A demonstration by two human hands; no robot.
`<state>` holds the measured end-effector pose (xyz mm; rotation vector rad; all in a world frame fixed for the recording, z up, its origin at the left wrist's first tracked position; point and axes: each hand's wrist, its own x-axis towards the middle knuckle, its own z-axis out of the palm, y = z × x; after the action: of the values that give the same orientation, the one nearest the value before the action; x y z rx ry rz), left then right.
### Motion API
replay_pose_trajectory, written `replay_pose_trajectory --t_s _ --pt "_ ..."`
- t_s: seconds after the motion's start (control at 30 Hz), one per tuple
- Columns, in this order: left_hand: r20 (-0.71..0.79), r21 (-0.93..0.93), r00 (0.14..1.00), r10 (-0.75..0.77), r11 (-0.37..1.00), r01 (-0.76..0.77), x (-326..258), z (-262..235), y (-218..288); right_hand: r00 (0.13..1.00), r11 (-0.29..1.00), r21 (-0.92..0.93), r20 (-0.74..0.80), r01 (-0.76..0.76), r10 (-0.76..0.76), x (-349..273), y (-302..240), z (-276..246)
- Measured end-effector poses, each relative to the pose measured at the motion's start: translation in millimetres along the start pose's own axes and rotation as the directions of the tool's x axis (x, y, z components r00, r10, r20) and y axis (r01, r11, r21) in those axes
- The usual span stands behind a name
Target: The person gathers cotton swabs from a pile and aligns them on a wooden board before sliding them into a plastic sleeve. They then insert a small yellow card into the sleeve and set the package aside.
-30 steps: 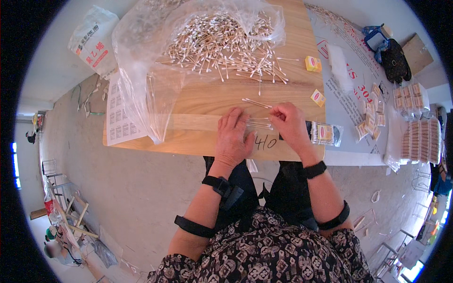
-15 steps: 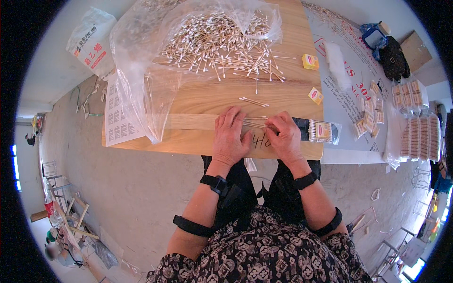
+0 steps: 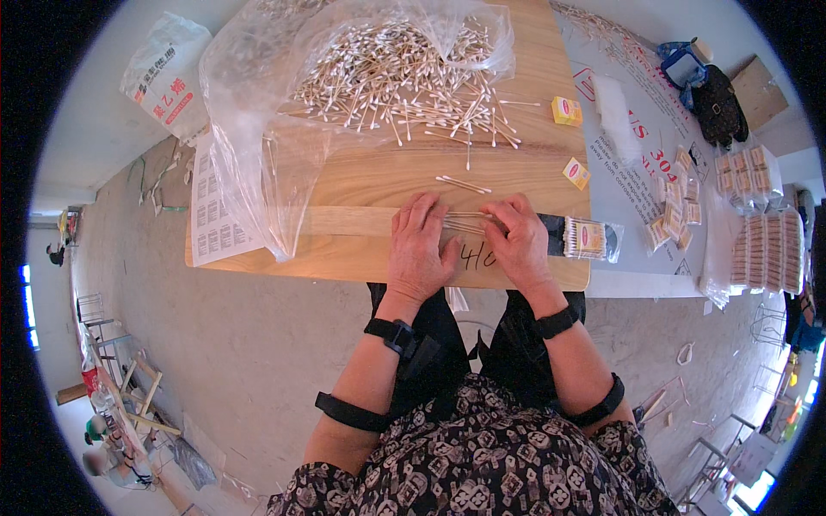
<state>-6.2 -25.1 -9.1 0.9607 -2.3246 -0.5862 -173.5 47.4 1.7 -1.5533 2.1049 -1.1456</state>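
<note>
A: Now, entry on the hands. The left hand (image 3: 419, 249) lies palm down on the wooden table (image 3: 361, 185), near its front edge, fingers spread forward. The right hand (image 3: 519, 242) lies just beside it, also palm down. The two hands are apart, with a narrow gap between them.

B: And what sits in that gap?

A: A small bundle of cotton swabs (image 3: 465, 224), wooden sticks with white tips. Its long axis runs left to right, roughly parallel to the table's front edge. The fingertips of both hands close on it, one hand at each end. How tightly they pinch, I cannot tell.

B: Orientation of the other swabs?

A: Two loose swabs (image 3: 463, 184) lie just beyond the hands, tilted slightly off the left-to-right line. Farther back, the big swab heap (image 3: 396, 73) lies on an opened clear plastic bag (image 3: 258, 129), sticks pointing every way.

B: Anything to the person's right?

A: A filled swab packet (image 3: 587, 238) lies at the table's right front corner, just beside the right hand, long axis also left to right. Two small yellow boxes (image 3: 566, 111) sit on the right edge, well apart from each other. Beyond, on a grey surface, stacks of packed swabs (image 3: 757, 249).

B: Left side?

A: A printed paper sheet (image 3: 215, 211) hangs over the table's left edge, partly under the bag.
</note>
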Motion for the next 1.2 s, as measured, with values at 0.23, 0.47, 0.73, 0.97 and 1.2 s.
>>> replay_pose_trajectory --t_s 0.23,0.47,0.73,0.97,1.2 --pt "-0.032 0.003 0.999 0.013 1.0 -0.013 0 2 0 1.0 1.0 -0.002 0.028 -0.008 0.008 -4 -1 -4" --pt "-0.035 -0.069 0.999 0.001 0.998 -0.004 -3 2 -6 0.999 1.0 0.021 0.051 0.018 -0.019 -6 3 -3" --pt "-0.18 -0.761 0.886 -0.427 0.631 0.15 4 17 -2 0.955 0.747 0.662 -0.176 -0.066 0.24 -12 -6 25" --pt "-0.046 -0.902 0.88 -0.472 0.399 0.167 11 36 5 0.933 0.571 0.814 -0.119 -0.104 0.339 -20 -8 47" --pt "0.048 -0.056 0.998 0.026 0.998 -0.024 -8 -2 1 0.977 0.926 0.365 -0.144 -0.094 0.156 -24 -3 13"
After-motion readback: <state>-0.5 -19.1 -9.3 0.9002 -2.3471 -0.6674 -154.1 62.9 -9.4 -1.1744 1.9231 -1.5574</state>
